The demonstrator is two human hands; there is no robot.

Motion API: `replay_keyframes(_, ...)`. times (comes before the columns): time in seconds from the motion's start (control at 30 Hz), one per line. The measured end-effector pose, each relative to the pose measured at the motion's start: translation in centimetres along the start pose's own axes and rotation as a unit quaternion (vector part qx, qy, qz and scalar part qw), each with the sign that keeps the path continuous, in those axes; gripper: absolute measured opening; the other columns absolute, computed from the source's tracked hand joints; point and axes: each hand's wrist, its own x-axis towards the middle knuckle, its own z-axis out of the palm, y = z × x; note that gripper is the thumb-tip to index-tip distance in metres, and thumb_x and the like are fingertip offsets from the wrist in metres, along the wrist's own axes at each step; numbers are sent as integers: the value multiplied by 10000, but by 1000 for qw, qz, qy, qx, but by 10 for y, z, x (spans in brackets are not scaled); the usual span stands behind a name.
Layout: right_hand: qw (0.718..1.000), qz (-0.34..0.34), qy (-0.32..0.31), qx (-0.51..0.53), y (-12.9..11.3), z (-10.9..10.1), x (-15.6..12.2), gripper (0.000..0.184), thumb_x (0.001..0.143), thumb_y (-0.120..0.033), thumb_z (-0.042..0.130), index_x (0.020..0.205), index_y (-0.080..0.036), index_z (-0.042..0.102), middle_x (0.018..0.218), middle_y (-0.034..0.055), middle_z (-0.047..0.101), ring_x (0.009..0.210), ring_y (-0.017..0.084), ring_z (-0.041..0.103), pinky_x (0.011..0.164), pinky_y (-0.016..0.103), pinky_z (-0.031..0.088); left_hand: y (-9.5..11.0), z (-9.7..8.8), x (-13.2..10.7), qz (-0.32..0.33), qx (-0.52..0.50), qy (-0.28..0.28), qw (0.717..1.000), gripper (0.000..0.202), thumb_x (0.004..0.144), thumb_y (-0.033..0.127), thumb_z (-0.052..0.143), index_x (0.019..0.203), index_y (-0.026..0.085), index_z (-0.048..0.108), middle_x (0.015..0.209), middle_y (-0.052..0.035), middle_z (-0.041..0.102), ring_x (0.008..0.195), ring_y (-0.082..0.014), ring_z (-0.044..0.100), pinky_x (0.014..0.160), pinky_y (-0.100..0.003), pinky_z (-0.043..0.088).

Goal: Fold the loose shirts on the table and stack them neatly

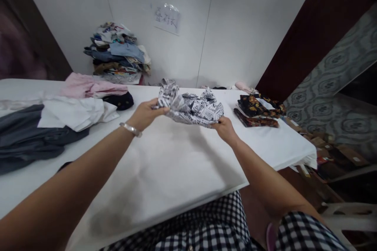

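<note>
Stretched between my two hands is a bunched white garment with black lettering print [196, 109], held above the far middle of the white-covered table [173, 168]. My left hand [147, 113], a silver bracelet at its wrist, is closed on the garment's left end. The right end is pinched by the fingers of my right hand [225, 130]. Folds hide the garment's exact shape, so I cannot tell what kind it is. Part of it rises in a crumpled clump beside my left fingers.
At left lie a white garment [76, 113], a dark grey one [38, 137] and a pink one [91, 86]. A tall clothes stack [118, 55] stands against the wall. Folded dark floral clothes [256, 110] sit at right. Boxes [347, 155] and a white plastic stool [350, 219] are beyond the table's right edge.
</note>
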Motion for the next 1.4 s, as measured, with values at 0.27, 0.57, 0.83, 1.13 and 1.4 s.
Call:
replay_keyframes(0.27,980,-11,-161,-120,54,14,-119,247,755,-177,553,779,-305,763,1051,32,685,1117,253,543,971,432,422,-59,32,-131,32,95,-199,975,258,779,466,588,864,274,738,1060,-55,700,1040,-248,593,970,-411,460)
replay_keyframes(0.57,957,239,-118,113,47,-15,-121,499,754,-386,667,1227,-242,601,1201,49,639,1050,244,592,911,402,462,-64,17,-125,-152,122,-80,978,494,803,646,440,956,240,676,932,-11,718,893,-238,643,762,-318,517)
replay_keyframes(0.83,964,263,-44,17,39,5,-74,642,695,-349,708,1294,-187,541,961,63,702,887,228,638,818,359,497,-71,60,-55,-158,254,-55,953,628,736,693,492,1108,203,621,1094,-100,678,947,-278,622,747,-343,462)
replay_keyframes(1.13,987,23,-33,-156,62,26,-61,491,758,-228,549,1246,-262,594,1186,5,659,1099,221,584,993,374,422,-30,60,-65,-176,292,-24,940,325,807,491,467,696,199,557,668,-34,635,677,-198,574,566,-285,337)
replay_keyframes(1.4,984,95,-21,-148,92,10,-73,553,769,-348,604,1302,-210,551,1053,56,681,886,202,618,826,358,491,-22,31,-94,-134,204,64,968,417,830,535,438,962,193,636,980,-71,700,878,-217,629,746,-309,487)
